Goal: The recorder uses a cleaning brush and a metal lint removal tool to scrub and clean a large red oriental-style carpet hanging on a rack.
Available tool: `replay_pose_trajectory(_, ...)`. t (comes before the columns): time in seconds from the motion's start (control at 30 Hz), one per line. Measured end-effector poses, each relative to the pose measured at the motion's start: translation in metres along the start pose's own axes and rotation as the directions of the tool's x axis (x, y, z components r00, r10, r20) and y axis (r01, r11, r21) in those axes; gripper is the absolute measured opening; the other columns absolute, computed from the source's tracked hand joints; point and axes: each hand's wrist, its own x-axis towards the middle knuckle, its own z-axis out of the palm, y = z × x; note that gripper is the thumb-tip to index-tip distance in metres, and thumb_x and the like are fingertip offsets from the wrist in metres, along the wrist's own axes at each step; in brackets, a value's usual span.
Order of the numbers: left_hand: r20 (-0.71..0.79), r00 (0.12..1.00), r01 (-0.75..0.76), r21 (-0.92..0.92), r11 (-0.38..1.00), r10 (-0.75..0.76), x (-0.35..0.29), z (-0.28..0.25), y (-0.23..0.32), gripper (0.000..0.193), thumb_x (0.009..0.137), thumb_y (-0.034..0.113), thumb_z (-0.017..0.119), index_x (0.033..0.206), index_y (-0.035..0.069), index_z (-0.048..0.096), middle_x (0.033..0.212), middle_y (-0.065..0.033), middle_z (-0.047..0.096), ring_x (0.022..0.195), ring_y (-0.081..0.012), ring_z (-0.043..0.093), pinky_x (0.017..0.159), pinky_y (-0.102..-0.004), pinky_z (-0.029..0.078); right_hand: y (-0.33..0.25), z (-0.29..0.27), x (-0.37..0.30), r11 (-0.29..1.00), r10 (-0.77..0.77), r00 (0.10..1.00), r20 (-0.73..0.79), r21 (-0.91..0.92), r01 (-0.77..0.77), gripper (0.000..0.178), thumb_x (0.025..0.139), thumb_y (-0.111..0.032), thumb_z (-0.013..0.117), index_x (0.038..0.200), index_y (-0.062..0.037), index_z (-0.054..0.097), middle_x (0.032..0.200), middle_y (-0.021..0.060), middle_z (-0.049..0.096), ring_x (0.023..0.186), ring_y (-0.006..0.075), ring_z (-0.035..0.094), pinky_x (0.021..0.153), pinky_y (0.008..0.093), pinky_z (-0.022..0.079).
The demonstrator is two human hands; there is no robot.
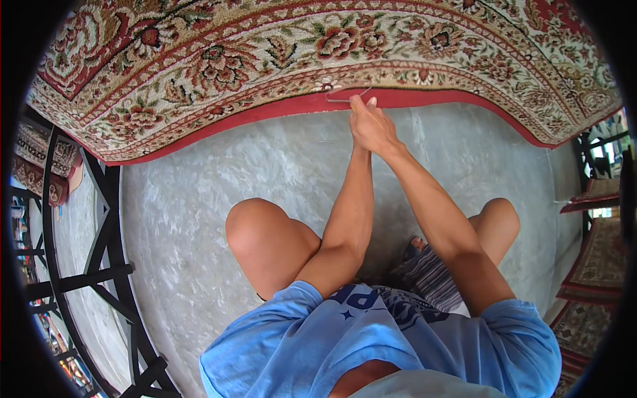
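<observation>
A large patterned carpet in cream, red and green spreads across the far side, with a plain red border along its near edge. Both of my hands meet at this border, near its middle. My right hand has its fingers drawn together and covers most of my left hand, whose fingers are hidden. A thin, pale, bent strand, like wire or thread, sticks out by my fingertips and lies over the border. Which hand grips it cannot be made out.
I sit on a grey concrete floor with my knees bent, between the carpet and me. A black metal railing runs along the left, with folded rugs beyond it. More rugs hang on the right.
</observation>
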Motion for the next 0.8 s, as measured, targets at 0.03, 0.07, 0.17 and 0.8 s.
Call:
replay_pose_trajectory(0.03, 0.007, 1.0, -0.017, 0.044, 0.999, 0.017, -0.001, -0.005, -0.006, 0.022, 0.095, 0.026, 0.072, 0.082, 0.012, 0.063, 0.074, 0.0028, 0.06, 0.066, -0.0076, 0.056, 0.057, -0.0282, 0.046, 0.005, -0.004, -0.005, 0.982, -0.019, 0.999, 0.042, 0.186, 0.011, 0.038, 0.098, -0.023, 0.052, 0.135, -0.0139, 0.049, 0.101, 0.0296, 0.068, 0.099, 0.0475, 0.066, 0.087, 0.0564, 0.05)
replay_pose_trajectory(0.07, 0.006, 1.0, -0.018, 0.041, 0.999, 0.018, -0.002, -0.01, -0.014, 0.022, 0.095, 0.026, 0.072, 0.082, 0.012, 0.063, 0.074, 0.0028, 0.06, 0.066, -0.0076, 0.056, 0.057, -0.0282, 0.046, 0.011, -0.007, -0.009, 0.983, -0.021, 0.999, 0.043, 0.184, 0.013, 0.038, 0.098, -0.023, 0.052, 0.135, -0.0139, 0.049, 0.101, 0.0296, 0.068, 0.099, 0.0475, 0.066, 0.087, 0.0564, 0.05)
replay_pose_trajectory(0.17, -0.169, 0.938, 0.315, 0.063, 0.947, -0.301, 0.003, -0.055, -0.027, 0.025, 0.091, 0.03, 0.076, 0.087, 0.007, 0.068, 0.081, 0.0001, 0.067, 0.07, -0.0091, 0.056, 0.064, -0.027, 0.044, -0.004, -0.042, -0.013, 0.881, 0.074, 0.996, -0.052, 0.472, -0.041, 0.032, 0.098, -0.025, 0.056, 0.126, -0.01, 0.058, 0.089, 0.0228, 0.071, 0.085, 0.0374, 0.071, 0.075, 0.0454, 0.051)
replay_pose_trajectory(0.8, -0.241, 0.967, 0.127, 0.15, 0.98, -0.089, 0.009, -0.126, 0.082, 0.057, 0.099, 0.059, 0.054, 0.121, 0.008, 0.064, 0.106, -0.0072, 0.07, 0.101, -0.0223, 0.064, 0.094, -0.0452, 0.047, -0.006, 0.048, -0.021, 0.878, 0.124, 0.992, -0.035, 0.469, -0.094, 0.039, 0.098, -0.023, 0.053, 0.136, -0.0188, 0.052, 0.087, 0.0235, 0.07, 0.083, 0.0499, 0.065, 0.073, 0.0581, 0.05)
